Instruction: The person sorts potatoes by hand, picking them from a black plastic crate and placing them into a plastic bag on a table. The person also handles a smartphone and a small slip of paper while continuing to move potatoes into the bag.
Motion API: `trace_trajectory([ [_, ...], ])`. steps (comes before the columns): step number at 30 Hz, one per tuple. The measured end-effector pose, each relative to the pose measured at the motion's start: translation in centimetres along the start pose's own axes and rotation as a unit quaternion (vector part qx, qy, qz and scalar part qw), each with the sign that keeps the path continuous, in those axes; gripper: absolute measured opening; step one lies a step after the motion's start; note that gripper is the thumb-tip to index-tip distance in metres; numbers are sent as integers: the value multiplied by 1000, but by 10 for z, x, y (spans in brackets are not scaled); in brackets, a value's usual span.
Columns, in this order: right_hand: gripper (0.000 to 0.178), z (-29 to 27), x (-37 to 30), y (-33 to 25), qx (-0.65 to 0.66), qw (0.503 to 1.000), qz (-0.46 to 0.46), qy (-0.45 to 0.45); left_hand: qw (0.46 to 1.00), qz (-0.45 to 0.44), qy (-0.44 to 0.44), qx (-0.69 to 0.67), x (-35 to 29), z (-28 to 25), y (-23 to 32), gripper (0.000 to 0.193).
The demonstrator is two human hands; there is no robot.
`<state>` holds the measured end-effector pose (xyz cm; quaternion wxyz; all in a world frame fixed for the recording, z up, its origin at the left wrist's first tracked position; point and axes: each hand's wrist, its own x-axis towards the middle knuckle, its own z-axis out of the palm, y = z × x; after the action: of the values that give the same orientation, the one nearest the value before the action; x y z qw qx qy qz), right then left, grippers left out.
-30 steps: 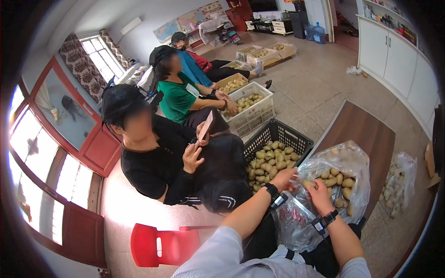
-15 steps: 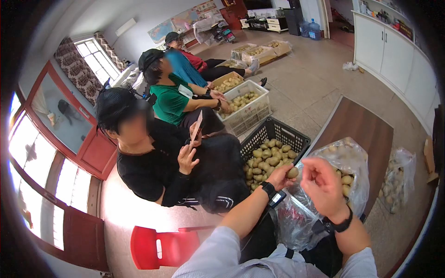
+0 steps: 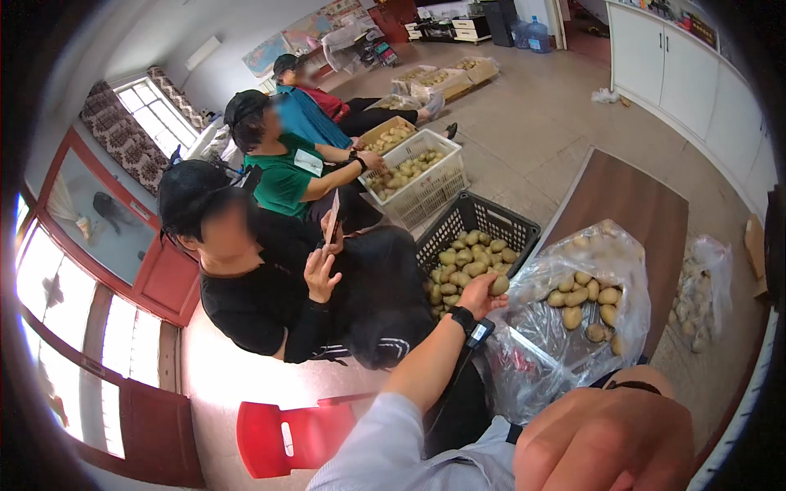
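My left hand (image 3: pixel 481 299) holds a brownish-green kiwifruit (image 3: pixel 499 285) over the near edge of a black plastic crate (image 3: pixel 524 231). Many loose kiwifruit (image 3: pixel 472 259) lie in that crate. Raised close to the camera, my right hand (image 3: pixel 610 442) looks large, with its knuckles up and fingers curled in. What those fingers hold, if anything, is hidden. Beyond it, a clear plastic bag (image 3: pixel 540 327) lines an open box and has several kiwifruit (image 3: pixel 585 295) inside.
A brown board (image 3: pixel 610 192) lies beyond the bag. Another bag of kiwifruit (image 3: pixel 696 303) rests on the floor at right. To my left, a person in black (image 3: pixel 246 303) holds a phone (image 3: pixel 332 217). Farther back are a white crate (image 3: pixel 430 192), two more people and a red chair (image 3: pixel 303 434) nearby.
My right hand has moved back from beside the left hand, close up to the camera. My left hand keeps the kiwifruit. The view has shifted a little.
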<state>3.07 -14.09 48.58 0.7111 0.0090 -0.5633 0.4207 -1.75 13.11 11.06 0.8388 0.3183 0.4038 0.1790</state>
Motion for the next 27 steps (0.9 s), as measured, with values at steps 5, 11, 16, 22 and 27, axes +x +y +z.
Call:
trace_trajectory([
  [5, 16, 13, -21, -11, 11, 990, 104, 96, 1000, 8, -26, 11, 9, 18, -4, 33],
  [11, 21, 10, -12, -21, 43, 970, 214, 106, 1000, -4, -21, 1, 11, 6, -4, 33],
  [16, 22, 10, -1, -15, 71, 982, 167, 53, 1000, 2, -2, 6, 6, 8, -2, 31],
  [22, 22, 1, -13, 4, -192, 978, -76, 39, 1000, 20, 4, 3, 10, 18, -9, 31],
  [27, 26, -15, -17, 29, -419, 861, -289, -11, 999, 29, 23, -23, 14, 2, -8, 30],
])
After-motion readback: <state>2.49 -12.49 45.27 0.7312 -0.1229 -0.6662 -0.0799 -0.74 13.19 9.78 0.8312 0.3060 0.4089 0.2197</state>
